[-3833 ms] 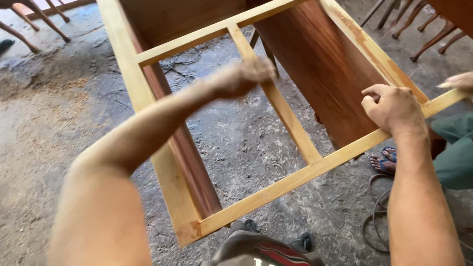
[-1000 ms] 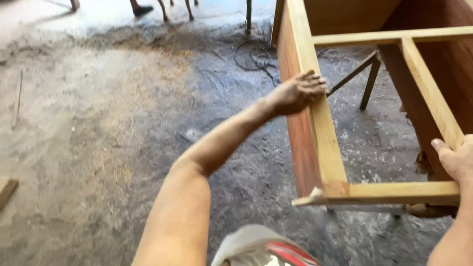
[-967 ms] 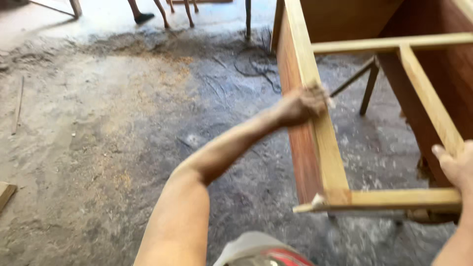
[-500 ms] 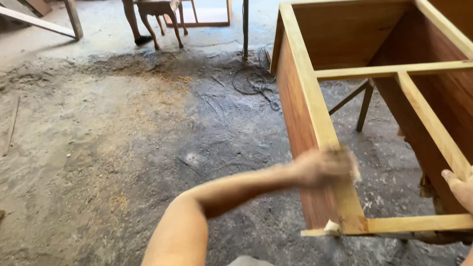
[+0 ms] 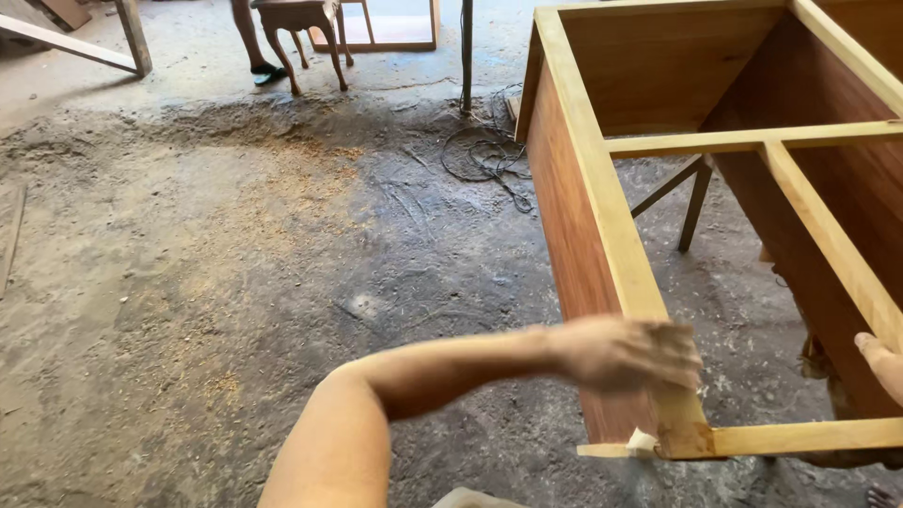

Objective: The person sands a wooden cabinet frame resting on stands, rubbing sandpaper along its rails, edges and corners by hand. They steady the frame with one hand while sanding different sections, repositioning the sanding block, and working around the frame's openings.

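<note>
Over the last second the left hand (image 5: 625,353) has slid down the pale front rail (image 5: 602,216) of the wooden cabinet frame (image 5: 658,66), from about the rail's middle to just above its near corner, where it now lies flat on the rail's top face. The hand is motion-blurred, so whether its fingers press something thin against the wood or rest bare cannot be told; they look laid out flat rather than curled around anything. That steady travel reads as a rubbing stroke along the rail, now nearly at its end. A small pale scrap (image 5: 642,440) sits at the near corner joint, just below the hand. The right hand (image 5: 882,362) shows only at the picture's right edge, resting against the near end of the centre rail (image 5: 828,245); its grip is cut off and cannot be judged. The frame stands on the dusty floor (image 5: 235,282), its near rail (image 5: 800,437) closing the corner, so little rail is left ahead of the left hand. Left of the frame the floor lies open; a coiled cable (image 5: 484,155) lies near the far corner, and a stool (image 5: 301,28) stands well apart.
</note>
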